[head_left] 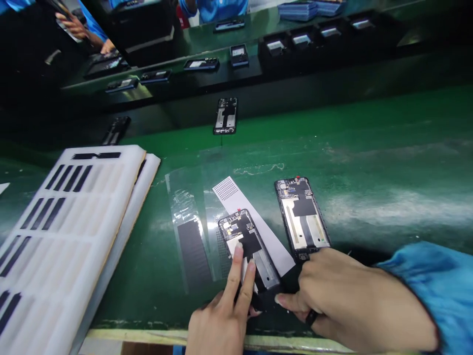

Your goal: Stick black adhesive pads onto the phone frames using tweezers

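Here's the first open phone body (262, 256), face up on the bench (148, 276) at a slant, two outstretched left fingers (233, 276) laid right over its silvery lower half, its black frame, exposed circuit board and dark central patch all on show, a little red piece poking out at the top edge! And up beyond the right fingers (291, 301) sits the second phone body (303, 209), open too, tilted the same way, pale metal either side of a dark strip, its lower end partly hidden by the knuckles.
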